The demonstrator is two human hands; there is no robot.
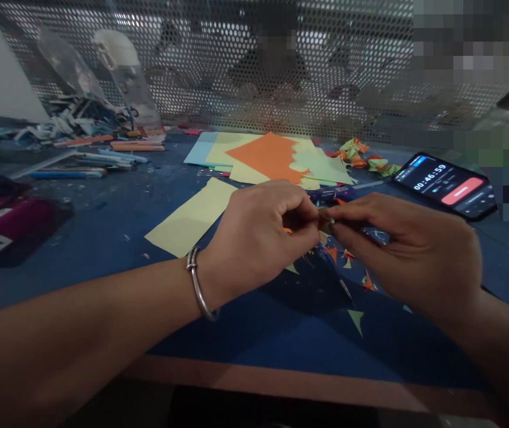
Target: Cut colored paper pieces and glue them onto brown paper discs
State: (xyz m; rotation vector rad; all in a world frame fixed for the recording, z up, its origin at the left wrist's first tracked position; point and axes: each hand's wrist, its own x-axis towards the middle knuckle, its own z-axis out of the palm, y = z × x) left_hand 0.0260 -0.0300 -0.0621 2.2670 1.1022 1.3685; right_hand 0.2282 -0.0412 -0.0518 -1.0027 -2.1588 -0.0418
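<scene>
My left hand [272, 238], with a silver bangle at the wrist, and my right hand [410, 255] meet above the table, both closed in a pinch. Between their fingertips is a small pale green piece of paper [324, 220], mostly hidden by the fingers. Below it lies a slim blue tool [335, 270] with a pointed metal tip; its kind is unclear. Orange and green paper scraps [356, 321] are scattered beneath and in front of my hands. A pale yellow paper strip [192, 217] rests left of my left hand.
Coloured paper sheets [258, 157] lie stacked behind my hands, beside crumpled green and orange paper pieces [357, 157]. A phone [448, 184] showing a timer sits at right. Leftward are a bottle [134, 89], coloured sticks [112, 157] and a magenta power strip [9, 226]. A perforated metal screen [201, 71] stands behind.
</scene>
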